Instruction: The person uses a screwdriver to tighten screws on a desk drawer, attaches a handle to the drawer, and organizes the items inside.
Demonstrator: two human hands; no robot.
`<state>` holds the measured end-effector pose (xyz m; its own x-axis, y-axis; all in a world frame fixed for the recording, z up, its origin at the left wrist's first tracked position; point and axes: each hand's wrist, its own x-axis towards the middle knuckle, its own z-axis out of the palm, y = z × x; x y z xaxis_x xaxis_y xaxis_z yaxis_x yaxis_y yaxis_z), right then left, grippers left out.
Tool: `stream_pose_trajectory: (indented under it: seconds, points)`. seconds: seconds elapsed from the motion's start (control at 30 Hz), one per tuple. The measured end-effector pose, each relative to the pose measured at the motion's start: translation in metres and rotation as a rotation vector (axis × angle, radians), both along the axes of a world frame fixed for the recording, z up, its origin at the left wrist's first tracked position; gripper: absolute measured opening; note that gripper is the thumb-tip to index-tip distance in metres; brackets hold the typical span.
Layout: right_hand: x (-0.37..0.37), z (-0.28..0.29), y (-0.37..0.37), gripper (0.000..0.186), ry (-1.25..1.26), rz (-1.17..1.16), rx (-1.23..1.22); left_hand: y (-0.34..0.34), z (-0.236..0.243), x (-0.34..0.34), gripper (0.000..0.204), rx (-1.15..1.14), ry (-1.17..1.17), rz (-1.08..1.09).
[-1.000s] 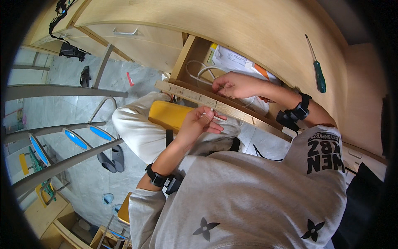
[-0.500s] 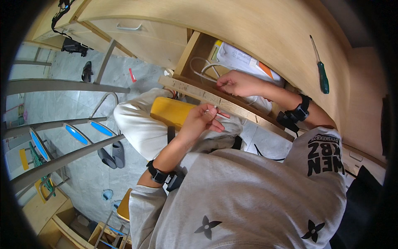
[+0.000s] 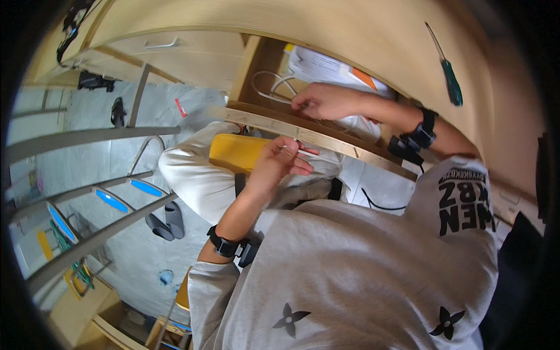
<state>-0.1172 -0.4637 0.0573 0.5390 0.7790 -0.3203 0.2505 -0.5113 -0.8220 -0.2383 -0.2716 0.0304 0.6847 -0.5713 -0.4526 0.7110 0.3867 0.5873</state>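
My left hand [image 3: 279, 161] is just in front of the drawer's front panel [image 3: 326, 140], thumb and index finger pinched on something too small to make out. The other fingers of that hand are loosely bent. Over the panel, my right hand [image 3: 326, 101] reaches into the open drawer [image 3: 248, 70] with its fingers curled down behind the panel. Whatever those fingers hold, if anything, is hidden. A looped white cable [image 3: 265, 81] lies inside the drawer beside the right fingertips. White papers [image 3: 326, 67] with an orange patch lie deeper in, beyond the right hand.
A green-handled screwdriver [image 3: 451, 84] lies on the wooden desktop [image 3: 385, 29]. Below my left hand is a yellow seat edge [image 3: 236, 151] between my legs. A metal ladder [image 3: 93, 137] stands at left, with grey slippers [image 3: 169, 221] on the floor by it.
The whole view has shifted slightly, so the desk and drawer appear higher and further left. Both hands keep nearly the same pose, the left still pinching beside the panel.
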Motion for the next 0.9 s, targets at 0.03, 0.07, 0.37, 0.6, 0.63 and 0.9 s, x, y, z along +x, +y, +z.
stream_pose_trajectory:
  seconds: [0.03, 0.07, 0.37, 0.6, 0.63, 0.9]
  points:
    - [0.0, -0.001, -0.001, 0.018, 0.007, -0.029, 0.0, -0.001, -0.002, 0.001, 0.018, -0.025, 0.042, 0.034]
    - [0.0, -0.003, -0.002, 0.018, -0.006, -0.001, -0.043, -0.002, 0.001, 0.002, 0.013, -0.012, 0.084, 0.041]
    - [-0.002, 0.041, -0.023, 0.025, 0.096, 0.037, -0.358, -0.025, -0.005, 0.001, 0.022, -0.014, 0.09, -0.122]
    - [-0.021, 0.045, -0.079, 0.024, 0.387, -0.035, -0.224, -0.034, -0.006, 0.001, 0.028, -0.1, 0.117, -0.149]
    - [-0.023, 0.045, -0.079, 0.024, 0.386, -0.025, -0.229, -0.034, -0.009, 0.001, 0.028, -0.107, 0.127, -0.161]
    - [-0.026, 0.033, -0.073, 0.017, 0.405, -0.252, -0.261, -0.036, -0.009, 0.001, 0.028, -0.122, 0.149, -0.169]
